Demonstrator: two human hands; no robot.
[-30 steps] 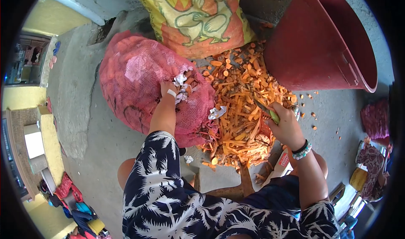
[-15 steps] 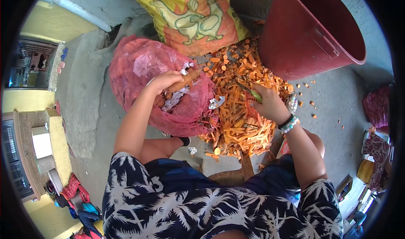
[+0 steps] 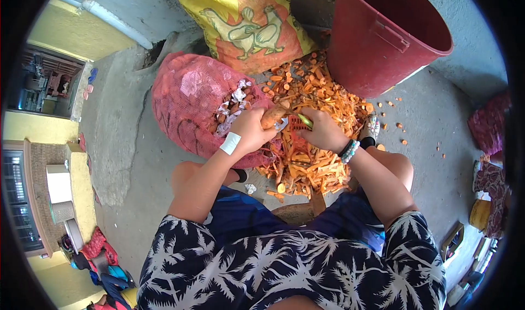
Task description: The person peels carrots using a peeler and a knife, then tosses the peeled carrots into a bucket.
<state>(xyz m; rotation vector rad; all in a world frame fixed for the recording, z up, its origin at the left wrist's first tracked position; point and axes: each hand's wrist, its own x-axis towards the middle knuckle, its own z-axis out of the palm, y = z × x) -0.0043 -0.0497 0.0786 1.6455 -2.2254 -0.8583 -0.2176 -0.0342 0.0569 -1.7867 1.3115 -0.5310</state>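
My left hand (image 3: 251,130) is closed around an unpeeled carrot (image 3: 272,117), its tip pointing right. Close beside it, my right hand (image 3: 326,133) grips a knife by its green handle (image 3: 305,122). The blade lies near the carrot's end; whether it touches cannot be made out. Below both hands spreads a heap of orange carrot peels and cut ends (image 3: 311,170), with part of a red plastic crate (image 3: 298,125) showing among them. To the left bulges a pink mesh sack (image 3: 186,99), open toward me, with carrots and crumpled paper (image 3: 239,95) inside.
A tall red bin (image 3: 363,53) stands at the back right. Beside it leans a yellow and orange sack (image 3: 246,36) printed with chickens. Carrot scraps dot the concrete floor (image 3: 421,162) to the right, where a purple mesh sack (image 3: 489,124) sits near the wall.
My left hand has brought the carrot from over the mesh sack rightward and toward me, up to the knife. My right hand has shifted slightly left. The view has tilted a little.
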